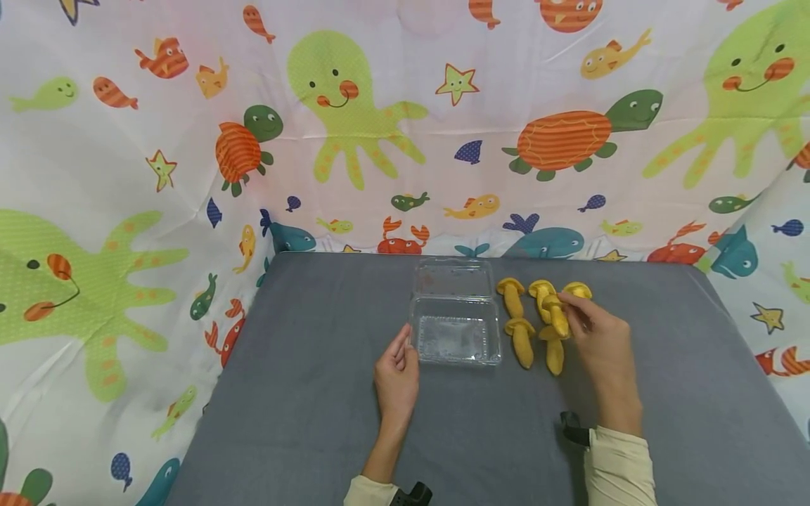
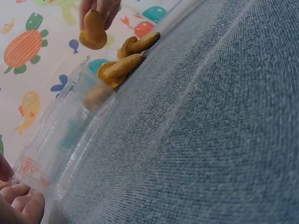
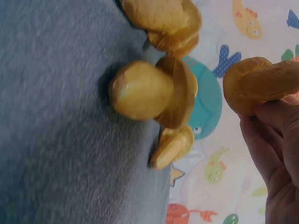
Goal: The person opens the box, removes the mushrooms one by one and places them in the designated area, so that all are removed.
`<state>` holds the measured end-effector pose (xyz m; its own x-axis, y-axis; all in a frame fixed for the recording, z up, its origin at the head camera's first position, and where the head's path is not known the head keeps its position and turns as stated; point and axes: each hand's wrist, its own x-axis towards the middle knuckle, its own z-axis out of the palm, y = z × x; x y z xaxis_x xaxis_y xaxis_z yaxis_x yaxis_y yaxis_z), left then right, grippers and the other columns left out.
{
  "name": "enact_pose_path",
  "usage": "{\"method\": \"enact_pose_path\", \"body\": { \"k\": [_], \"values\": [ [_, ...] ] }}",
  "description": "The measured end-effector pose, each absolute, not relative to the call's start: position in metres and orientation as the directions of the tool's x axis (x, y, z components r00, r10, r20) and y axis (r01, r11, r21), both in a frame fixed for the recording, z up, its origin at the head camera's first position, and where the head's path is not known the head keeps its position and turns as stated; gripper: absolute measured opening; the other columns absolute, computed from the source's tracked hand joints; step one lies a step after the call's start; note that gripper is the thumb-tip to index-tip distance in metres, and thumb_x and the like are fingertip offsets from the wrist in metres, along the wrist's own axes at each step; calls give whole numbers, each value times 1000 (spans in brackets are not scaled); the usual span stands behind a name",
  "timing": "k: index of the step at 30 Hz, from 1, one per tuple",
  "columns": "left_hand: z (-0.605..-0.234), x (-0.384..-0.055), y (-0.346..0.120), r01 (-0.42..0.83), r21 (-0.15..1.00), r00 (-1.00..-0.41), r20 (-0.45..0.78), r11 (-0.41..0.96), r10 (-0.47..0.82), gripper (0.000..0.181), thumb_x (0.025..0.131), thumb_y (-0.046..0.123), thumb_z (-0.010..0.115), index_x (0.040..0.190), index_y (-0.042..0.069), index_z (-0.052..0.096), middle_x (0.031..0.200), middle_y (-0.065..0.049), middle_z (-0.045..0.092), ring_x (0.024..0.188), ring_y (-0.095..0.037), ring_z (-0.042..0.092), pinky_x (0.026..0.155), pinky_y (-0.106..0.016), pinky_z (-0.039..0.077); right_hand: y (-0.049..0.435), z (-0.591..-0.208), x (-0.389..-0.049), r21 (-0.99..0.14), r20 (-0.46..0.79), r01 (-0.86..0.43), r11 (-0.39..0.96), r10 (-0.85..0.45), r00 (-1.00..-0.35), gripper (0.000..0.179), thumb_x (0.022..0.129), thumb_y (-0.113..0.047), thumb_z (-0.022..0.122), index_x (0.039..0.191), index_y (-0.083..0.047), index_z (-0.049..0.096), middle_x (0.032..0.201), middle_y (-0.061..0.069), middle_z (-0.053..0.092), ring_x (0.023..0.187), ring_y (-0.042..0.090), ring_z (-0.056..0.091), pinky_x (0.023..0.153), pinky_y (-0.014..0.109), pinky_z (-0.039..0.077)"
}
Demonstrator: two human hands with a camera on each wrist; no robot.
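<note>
A clear plastic clamshell box lies on the cloth with its lid folded back; no contents show inside. My left hand pinches the box's left side wall, thumb and fingers at its edge in the left wrist view. My right hand holds a yellow mushroom between thumb and fingers, raised above the others. Several more yellow mushrooms lie right of the box, among them a near-left one, a far-left one, a near one and a far-right one.
Grey cloth covers the table. A white curtain with printed sea animals hangs behind the table and along both sides. Dark wrist-worn devices sit at both sleeves.
</note>
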<state>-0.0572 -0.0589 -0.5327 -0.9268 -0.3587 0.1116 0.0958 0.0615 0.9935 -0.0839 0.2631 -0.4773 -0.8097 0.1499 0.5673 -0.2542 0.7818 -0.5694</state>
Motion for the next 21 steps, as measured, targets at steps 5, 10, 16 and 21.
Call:
{"method": "enact_pose_path", "body": {
  "k": [5,10,16,21],
  "values": [
    [-533,-58,-59,101,993,-926,117,63,-358,43,98,-3,59,138,6,71,136,-4,71,120,-29,70,85,-14,54,273,-479,-80,-570,565,-220,791,184,-804,30,94,5,76,122,-8,80,109,18,79,93,39,77,79,-5,34],
    [-535,-58,-59,99,993,-927,114,60,-358,43,99,-3,60,139,8,71,136,-4,71,120,-24,70,85,-14,55,284,-483,-76,-571,543,-173,803,211,-813,33,94,8,74,122,-7,80,110,19,79,92,37,76,77,-5,32],
    [-537,-58,-60,118,992,-924,128,49,-360,44,98,-5,60,139,9,71,136,-5,71,122,-21,68,86,-14,54,295,-490,-72,-572,520,-149,806,216,-827,32,94,7,74,121,-9,80,113,17,79,94,35,75,77,-5,32],
    [-536,-58,-59,114,993,-929,120,40,-349,44,99,-5,60,139,9,71,136,-4,71,124,-19,67,91,-17,54,300,-493,-65,-555,465,-71,828,239,-853,31,95,5,74,122,-10,79,115,17,78,99,36,75,78,9,48]
  ]
}}
